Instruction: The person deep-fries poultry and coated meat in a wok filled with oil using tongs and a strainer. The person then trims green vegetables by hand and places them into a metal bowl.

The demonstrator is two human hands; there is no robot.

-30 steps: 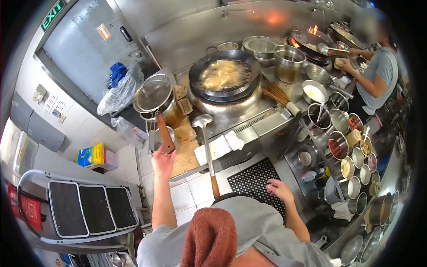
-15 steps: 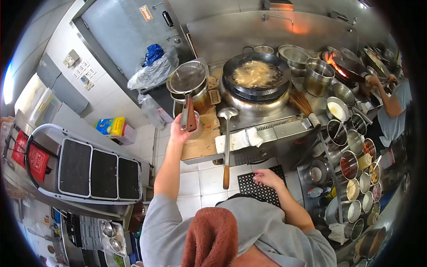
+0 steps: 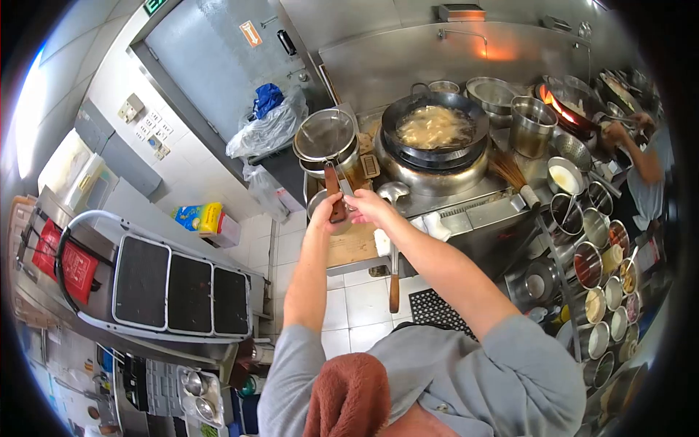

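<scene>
My left hand [image 3: 327, 210] is closed round the wooden handle [image 3: 333, 191] of a fine mesh strainer [image 3: 325, 135], which lies over a metal pot [image 3: 350, 167]. Close beside it, my right hand [image 3: 365, 207] is closed on a metal handle [image 3: 345, 189] next to the wooden one. A wok [image 3: 412, 151] on the round burner holds pale pieces in bubbling oil [image 3: 435, 128]. Below my right forearm, a ladle [image 3: 394, 269] with a wooden handle end lies across white cloths [image 3: 437, 226] at the counter's front edge.
Right of the wok are a tall pot [image 3: 531, 128], a bamboo brush [image 3: 509, 171] and containers of ingredients [image 3: 587, 264]. A co-worker's arm [image 3: 644, 164] is near the flaming wok at far right. A folded step ladder [image 3: 182, 288] stands at left.
My right hand has risen from near my waist to the handles and closed on the metal one. My left hand keeps the wooden handle. The camera view has shifted.
</scene>
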